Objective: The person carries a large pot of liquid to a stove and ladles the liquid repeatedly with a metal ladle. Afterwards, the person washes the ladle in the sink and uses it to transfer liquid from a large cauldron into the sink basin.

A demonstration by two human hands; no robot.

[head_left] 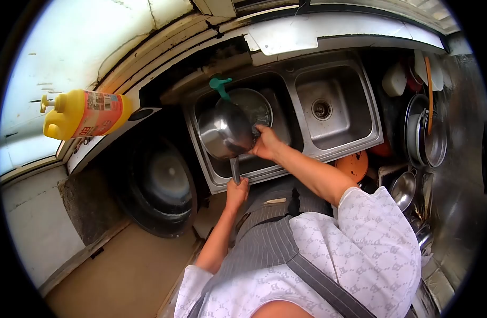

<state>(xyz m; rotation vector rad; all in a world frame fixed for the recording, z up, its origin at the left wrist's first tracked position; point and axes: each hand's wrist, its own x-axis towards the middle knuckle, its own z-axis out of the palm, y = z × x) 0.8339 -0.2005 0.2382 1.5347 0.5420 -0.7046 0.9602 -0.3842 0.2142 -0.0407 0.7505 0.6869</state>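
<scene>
A shiny metal pan (pixel 220 130) is tilted over the left sink basin (pixel 281 106), below the green tap handle (pixel 220 85). My left hand (pixel 237 192) is wrapped round its dark handle (pixel 235 170). At the pan's right edge is my right hand (pixel 266 142), its fingers closed round something dark that I cannot make out. Partly behind the pan, a round bowl (pixel 259 103) sits in the same basin.
The right basin (pixel 336 106) shows its drain. A large dark tub (pixel 166 185) stands left of the sink. On the ledge is a yellow pump bottle (pixel 87 114). Stacked pots (pixel 434 140), an orange bowl (pixel 353 164) and a small metal pan (pixel 403 189) are at the right.
</scene>
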